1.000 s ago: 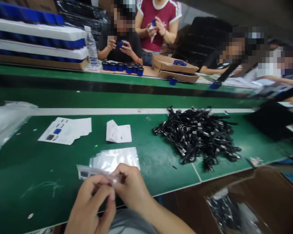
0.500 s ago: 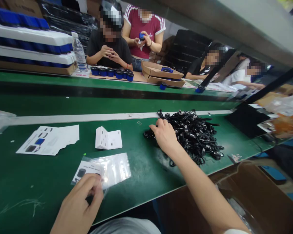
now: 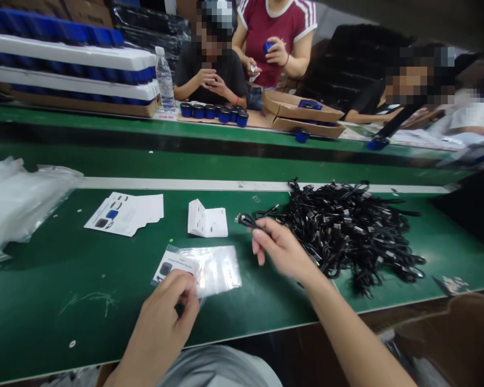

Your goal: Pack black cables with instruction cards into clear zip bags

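Between the thumb and fingers of my right hand (image 3: 284,248) is a coiled black USB cable (image 3: 248,220), its metal plug pointing left. Just right of that hand spreads a large heap of black cables (image 3: 347,231). My left hand (image 3: 169,306) pinches the lower edge of a clear zip bag (image 3: 221,269), which lies on the green table. A printed card with a speaker picture (image 3: 167,266) shows inside the bag's left part. Beyond the bag stands a folded white leaflet stack (image 3: 207,221). Farther left lie fanned printed cards (image 3: 123,215).
Clear plastic bags (image 3: 20,204) pile up at the left. A white strip (image 3: 185,184) runs along the green table (image 3: 116,333). Across it are blue speakers (image 3: 213,112), a water bottle (image 3: 165,80), cardboard trays (image 3: 302,115) and several people. A dark box (image 3: 471,204) stands at the right.
My right hand has come away from the cable heap with one cable in its fingers. My left hand keeps its pinch on the bag. The camera view has turned left.
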Motion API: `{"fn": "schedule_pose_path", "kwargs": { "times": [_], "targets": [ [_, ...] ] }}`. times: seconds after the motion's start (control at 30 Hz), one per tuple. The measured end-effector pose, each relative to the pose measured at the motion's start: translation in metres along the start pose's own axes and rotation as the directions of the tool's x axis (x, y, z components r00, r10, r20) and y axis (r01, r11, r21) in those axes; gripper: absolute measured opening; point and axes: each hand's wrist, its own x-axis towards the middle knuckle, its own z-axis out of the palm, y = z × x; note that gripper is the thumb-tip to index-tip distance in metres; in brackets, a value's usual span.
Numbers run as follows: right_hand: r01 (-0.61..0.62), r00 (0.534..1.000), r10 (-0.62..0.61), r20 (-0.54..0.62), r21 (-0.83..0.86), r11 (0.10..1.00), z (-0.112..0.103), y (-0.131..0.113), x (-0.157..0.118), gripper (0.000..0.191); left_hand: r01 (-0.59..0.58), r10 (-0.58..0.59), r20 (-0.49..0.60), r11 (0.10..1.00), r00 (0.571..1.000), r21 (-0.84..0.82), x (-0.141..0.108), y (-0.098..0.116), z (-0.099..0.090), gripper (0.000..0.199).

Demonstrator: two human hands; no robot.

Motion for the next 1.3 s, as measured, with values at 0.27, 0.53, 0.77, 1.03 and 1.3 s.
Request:
{"fn": "schedule_pose_path", "kwargs": {
  "times": [0.27, 0.53, 0.77, 1.03, 1.3],
  "targets": [
    [-0.027, 0.983, 0.004, 0.182, 0.126, 0.992, 0.058, -0.039, -0.041, 0.028, -0.003, 0.003, -0.055, 1.000, 0.999, -0.006, 0.000, 0.002, -0.002, 0.015],
    [0.037, 0.999, -0.030, 0.025, -0.339, 0.940, 0.027, -0.045, -0.051, 0.016, 0.012, -0.015, -0.103, 1.000, 0.995, -0.028, -0.001, 0.002, -0.001, 0.021],
    [-0.127, 0.992, 0.079, -0.099, -0.764, 0.632, 0.022, -0.041, -0.027, 0.010, -0.011, 0.010, -0.101, 1.000, 0.995, -0.004, 0.000, 0.001, 0.001, 0.021],
    [-0.033, 0.981, -0.084, -0.174, -0.580, 0.814, 0.034, 0.005, -0.025, 0.018, -0.014, 0.015, -0.111, 1.000, 0.994, 0.005, 0.000, 0.002, 0.000, 0.021],
    [-0.092, 0.993, 0.078, 0.086, 0.166, 0.982, 0.041, -0.021, -0.050, 0.018, 0.008, -0.008, -0.088, 1.000, 0.996, 0.001, 0.001, 0.005, -0.002, 0.020]
  ]
}}
